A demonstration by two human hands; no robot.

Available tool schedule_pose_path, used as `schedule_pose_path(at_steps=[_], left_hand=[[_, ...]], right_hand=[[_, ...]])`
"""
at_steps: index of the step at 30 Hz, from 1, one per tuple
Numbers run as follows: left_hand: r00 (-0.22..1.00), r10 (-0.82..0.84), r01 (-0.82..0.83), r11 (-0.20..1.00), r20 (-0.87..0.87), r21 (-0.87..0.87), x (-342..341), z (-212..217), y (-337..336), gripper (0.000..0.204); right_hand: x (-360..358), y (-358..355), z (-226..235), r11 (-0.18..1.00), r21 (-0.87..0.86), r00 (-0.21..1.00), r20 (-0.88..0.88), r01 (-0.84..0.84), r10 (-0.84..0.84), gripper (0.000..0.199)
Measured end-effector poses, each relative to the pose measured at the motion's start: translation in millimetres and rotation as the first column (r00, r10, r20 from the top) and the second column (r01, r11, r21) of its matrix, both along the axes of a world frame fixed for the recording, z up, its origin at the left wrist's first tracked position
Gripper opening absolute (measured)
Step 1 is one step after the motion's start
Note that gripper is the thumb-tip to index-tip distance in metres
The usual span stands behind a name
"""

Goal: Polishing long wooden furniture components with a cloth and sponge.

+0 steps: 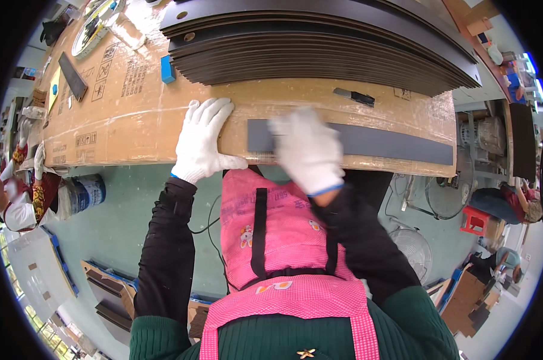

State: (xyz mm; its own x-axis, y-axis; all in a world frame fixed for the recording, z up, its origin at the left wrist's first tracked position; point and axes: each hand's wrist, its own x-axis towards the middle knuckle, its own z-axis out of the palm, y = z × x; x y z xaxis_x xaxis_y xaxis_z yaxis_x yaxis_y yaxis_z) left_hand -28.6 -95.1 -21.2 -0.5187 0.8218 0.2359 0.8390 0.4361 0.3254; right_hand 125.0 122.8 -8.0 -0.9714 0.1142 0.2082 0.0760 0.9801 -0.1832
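Note:
A long, dark grey flat strip point(397, 144) lies along the near edge of the cardboard-covered table point(133, 129). My right hand point(310, 150), in a white glove, is over the left part of this strip. It is smeared by motion, so its fingers and anything in them cannot be made out. To the left of the strip, my left hand point(202, 144), also white-gloved, rests on the cardboard with its fingers stretched out and thumb apart. It holds nothing. A utility knife point(355, 96) with a black handle lies beyond the strip.
A tall stack of dark panels point(319, 57) fills the table's far side. Beside it stands a small blue block point(168, 69). Farther left lie a dark narrow piece point(73, 77) and a round tray point(96, 27). A fan point(411, 252) stands on the floor; other people sit at both sides.

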Motion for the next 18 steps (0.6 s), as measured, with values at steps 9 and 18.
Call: schedule_pose_path(at_steps=[9, 18], left_hand=[[1.000, 0.007, -0.007, 1.000, 0.006, 0.021, 0.2, 1.2, 0.8, 0.117], [0.997, 0.016, -0.022, 0.996, 0.070, 0.085, 0.4, 2.9, -4.1, 0.115]], right_hand=[[6.1, 36.2, 1.7, 0.988, -0.136, 0.995, 0.058, -0.075, 0.084, 0.021], [88.5, 255.3, 16.0, 0.672, 0.268, 0.635, 0.220, 0.690, -0.740, 0.048]])
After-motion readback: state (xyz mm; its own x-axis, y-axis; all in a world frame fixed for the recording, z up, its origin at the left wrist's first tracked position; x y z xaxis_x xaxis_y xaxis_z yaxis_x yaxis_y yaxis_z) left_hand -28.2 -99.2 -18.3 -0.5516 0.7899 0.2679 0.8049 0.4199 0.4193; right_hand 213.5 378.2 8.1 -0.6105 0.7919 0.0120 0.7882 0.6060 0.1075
